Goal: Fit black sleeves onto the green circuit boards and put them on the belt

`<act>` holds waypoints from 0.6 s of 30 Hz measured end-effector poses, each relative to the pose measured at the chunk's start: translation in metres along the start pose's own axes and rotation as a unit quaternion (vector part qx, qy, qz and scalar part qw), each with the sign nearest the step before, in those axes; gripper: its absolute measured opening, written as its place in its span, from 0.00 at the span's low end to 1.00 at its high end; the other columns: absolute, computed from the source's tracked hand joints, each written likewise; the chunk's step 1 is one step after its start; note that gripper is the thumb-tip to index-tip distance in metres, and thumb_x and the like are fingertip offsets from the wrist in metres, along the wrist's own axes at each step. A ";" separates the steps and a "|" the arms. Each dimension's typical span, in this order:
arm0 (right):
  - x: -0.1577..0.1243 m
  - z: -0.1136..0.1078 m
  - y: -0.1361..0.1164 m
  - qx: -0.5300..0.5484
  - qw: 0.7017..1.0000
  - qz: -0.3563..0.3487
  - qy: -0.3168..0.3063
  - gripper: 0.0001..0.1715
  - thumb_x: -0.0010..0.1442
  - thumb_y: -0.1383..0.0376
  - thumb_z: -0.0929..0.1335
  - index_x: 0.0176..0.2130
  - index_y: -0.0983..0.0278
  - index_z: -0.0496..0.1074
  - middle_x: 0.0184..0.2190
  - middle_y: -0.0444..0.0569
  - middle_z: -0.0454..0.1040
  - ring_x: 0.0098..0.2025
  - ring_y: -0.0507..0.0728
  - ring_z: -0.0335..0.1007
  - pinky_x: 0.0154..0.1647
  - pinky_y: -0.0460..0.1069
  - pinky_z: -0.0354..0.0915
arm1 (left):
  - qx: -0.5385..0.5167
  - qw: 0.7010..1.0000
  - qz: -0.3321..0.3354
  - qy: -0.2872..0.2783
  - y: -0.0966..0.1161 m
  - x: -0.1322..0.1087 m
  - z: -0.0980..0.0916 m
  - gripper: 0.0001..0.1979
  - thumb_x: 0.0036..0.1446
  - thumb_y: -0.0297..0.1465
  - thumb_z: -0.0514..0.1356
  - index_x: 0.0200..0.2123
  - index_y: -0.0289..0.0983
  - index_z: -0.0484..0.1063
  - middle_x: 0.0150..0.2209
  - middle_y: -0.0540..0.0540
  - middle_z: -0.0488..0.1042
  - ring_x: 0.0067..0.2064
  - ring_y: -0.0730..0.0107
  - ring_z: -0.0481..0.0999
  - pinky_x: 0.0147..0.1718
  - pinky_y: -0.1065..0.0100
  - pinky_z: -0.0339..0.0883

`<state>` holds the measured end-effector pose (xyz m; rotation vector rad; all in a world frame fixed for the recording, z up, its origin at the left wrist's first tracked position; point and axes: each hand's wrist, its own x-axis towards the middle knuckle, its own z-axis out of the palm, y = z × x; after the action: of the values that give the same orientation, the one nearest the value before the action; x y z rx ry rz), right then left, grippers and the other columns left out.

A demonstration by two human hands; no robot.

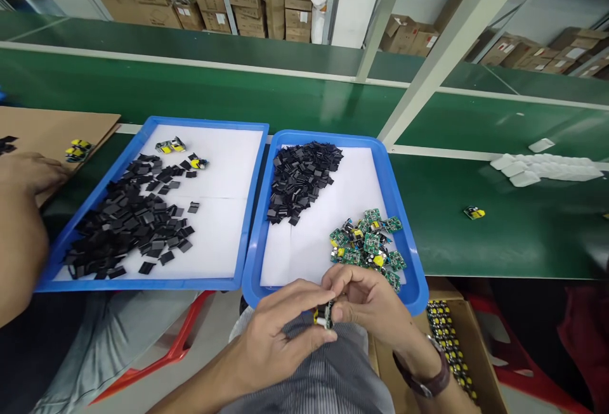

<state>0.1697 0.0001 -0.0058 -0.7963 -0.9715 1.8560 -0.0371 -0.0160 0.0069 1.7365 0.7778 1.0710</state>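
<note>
Both my hands meet over my lap, just below the near rim of the right blue tray (257,236). My left hand (276,331) and my right hand (371,303) pinch a small circuit board part (324,316) with a yellow and black component between their fingertips. A pile of green circuit boards (368,243) lies in the tray just above my right hand. A heap of black square pieces (302,176) fills the tray's far end.
A second blue tray (190,284) on the left holds many black pieces (133,217) and a few yellow parts. A co-worker's arm (19,230) rests at the left by a cardboard sheet. A box of finished parts (450,344) sits at my right. White casings (542,168) lie on the green bench.
</note>
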 end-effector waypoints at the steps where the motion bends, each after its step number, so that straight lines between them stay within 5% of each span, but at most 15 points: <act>1: -0.003 0.000 0.001 -0.022 1.000 -0.016 0.014 0.09 0.56 0.65 0.82 0.38 0.58 0.83 0.39 0.47 0.78 0.39 0.53 0.76 0.40 0.47 0.75 | 0.019 1.000 0.002 0.019 -0.001 0.000 0.000 0.26 0.61 0.22 0.69 0.61 0.42 0.74 0.48 0.42 0.81 0.48 0.64 0.82 0.48 0.65 0.78; 6: -0.021 0.015 0.013 -0.189 0.970 -0.123 0.094 0.20 0.59 0.66 0.79 0.51 0.52 0.82 0.49 0.52 0.77 0.47 0.60 0.78 0.46 0.54 0.79 | 0.146 0.984 0.033 0.094 -0.010 -0.001 0.000 0.26 0.62 0.18 0.65 0.61 0.40 0.73 0.51 0.41 0.78 0.51 0.63 0.80 0.50 0.65 0.78; 9: -0.023 0.030 0.018 -0.262 0.930 -0.211 0.149 0.24 0.56 0.70 0.80 0.50 0.51 0.81 0.45 0.51 0.81 0.46 0.62 0.78 0.46 0.56 0.78 | 0.192 0.972 0.093 0.103 -0.012 0.003 0.008 0.27 0.63 0.16 0.62 0.63 0.41 0.72 0.49 0.41 0.78 0.49 0.61 0.81 0.47 0.63 0.80; 12: -0.019 0.025 0.010 -0.291 0.903 -0.257 0.183 0.18 0.59 0.70 0.78 0.47 0.52 0.81 0.41 0.50 0.82 0.43 0.62 0.79 0.46 0.57 0.76 | 0.221 0.962 0.122 0.101 -0.012 0.010 0.017 0.31 0.64 0.17 0.62 0.67 0.43 0.68 0.50 0.41 0.78 0.49 0.60 0.81 0.48 0.62 0.80; 15: -0.017 -0.025 -0.016 -0.332 0.861 -0.249 0.294 0.06 0.63 0.64 0.75 0.42 0.57 0.82 0.41 0.52 0.83 0.45 0.62 0.79 0.49 0.57 0.74 | 0.261 0.958 0.093 0.079 -0.017 0.018 0.014 0.36 0.65 0.24 0.66 0.72 0.42 0.59 0.58 0.39 0.75 0.55 0.56 0.79 0.56 0.60 0.77; 18: -0.022 -0.111 -0.051 -0.357 0.782 -0.185 0.477 0.12 0.63 0.56 0.74 0.41 0.62 0.81 0.39 0.51 0.83 0.43 0.61 0.79 0.50 0.56 0.74 | 0.317 0.941 0.108 0.044 -0.033 0.025 -0.003 0.27 0.69 0.29 0.63 0.68 0.44 0.66 0.59 0.42 0.75 0.58 0.55 0.78 0.61 0.57 0.73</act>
<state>0.2900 0.0301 -0.0136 -1.6297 -0.9999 0.4974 -0.0305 0.0185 -0.0150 2.3735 1.0912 1.1221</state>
